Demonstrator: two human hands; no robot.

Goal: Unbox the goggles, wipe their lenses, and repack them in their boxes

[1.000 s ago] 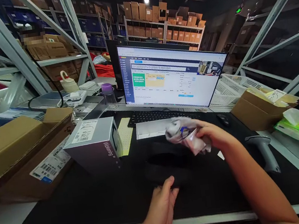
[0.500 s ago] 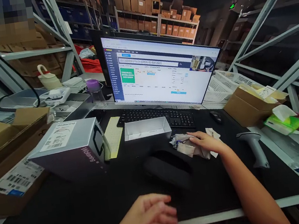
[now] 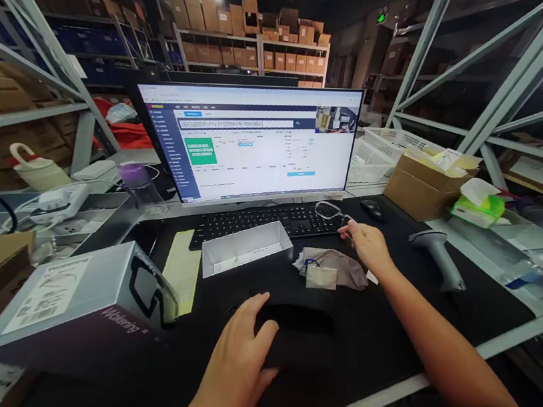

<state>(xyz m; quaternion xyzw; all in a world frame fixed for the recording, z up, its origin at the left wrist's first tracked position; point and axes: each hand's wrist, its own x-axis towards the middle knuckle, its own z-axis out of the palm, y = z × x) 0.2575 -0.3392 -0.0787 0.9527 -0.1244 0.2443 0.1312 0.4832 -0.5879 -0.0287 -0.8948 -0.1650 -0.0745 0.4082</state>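
My right hand point(image 3: 369, 244) pinches a pair of glasses point(image 3: 327, 210) with a thin pale frame, held over the right part of the keyboard. Below that hand, a grey cloth pouch point(image 3: 344, 267) lies on the black mat with a small clear packet point(image 3: 321, 278) on it. My left hand point(image 3: 238, 343) is at the left end of a black case point(image 3: 296, 324), its thumb and index finger apart. Whether it touches the case I cannot tell. An open white box tray point(image 3: 247, 259) sits in front of the keyboard point(image 3: 214, 228).
A boxed product point(image 3: 77, 298) with a glasses picture stands at left, beside a yellow sheet point(image 3: 182, 270). Behind is the monitor point(image 3: 253, 145). To the right are a mouse point(image 3: 372, 211), a barcode scanner point(image 3: 439, 257), a cardboard box point(image 3: 413, 187) and a tissue pack point(image 3: 478, 205).
My right hand has left the grey pouch and now holds the glasses above it. My left hand has moved forward to the black case. The view has shifted right.
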